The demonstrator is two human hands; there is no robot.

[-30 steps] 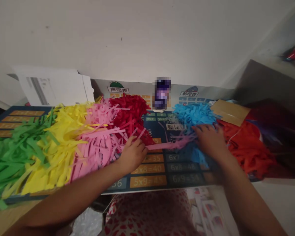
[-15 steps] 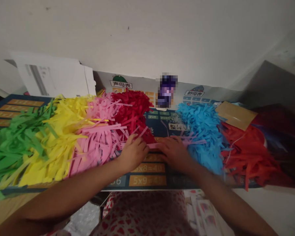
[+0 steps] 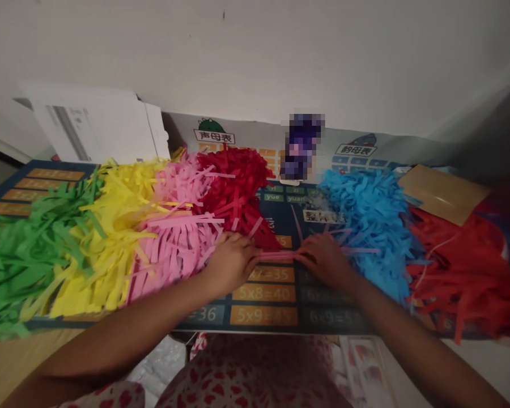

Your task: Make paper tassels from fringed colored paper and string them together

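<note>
Watching both hands right now: the left hand [image 3: 232, 263] and the right hand [image 3: 325, 262] are apart on the board, fingertips facing each other, with a thin pink paper strip [image 3: 276, 256] lying across the gap between them. From this feed I can't tell whether they're pinching it or only pressing it flat. That strip is my main worry. It looks narrow and flimsy, so an uneven pull could tear it, and a light touch could let it slip away. Just past the left hand, the pink paper fringe [image 3: 174, 243] and the red paper fringe [image 3: 233, 192] crowd in, and one careless sweep of that wrist could snag loose strands and drag them out of place. On the right, the blue paper fringe [image 3: 369, 232] reaches toward the hand, with the same risk. Farther left sit the yellow paper fringe [image 3: 106, 238] and the green paper fringe [image 3: 34, 260], which hangs past the board's edge and could slide off if bumped. Everything rests on a printed multiplication mat [image 3: 263, 300], with the orange-red paper fringe [image 3: 450, 272] far right.
</note>
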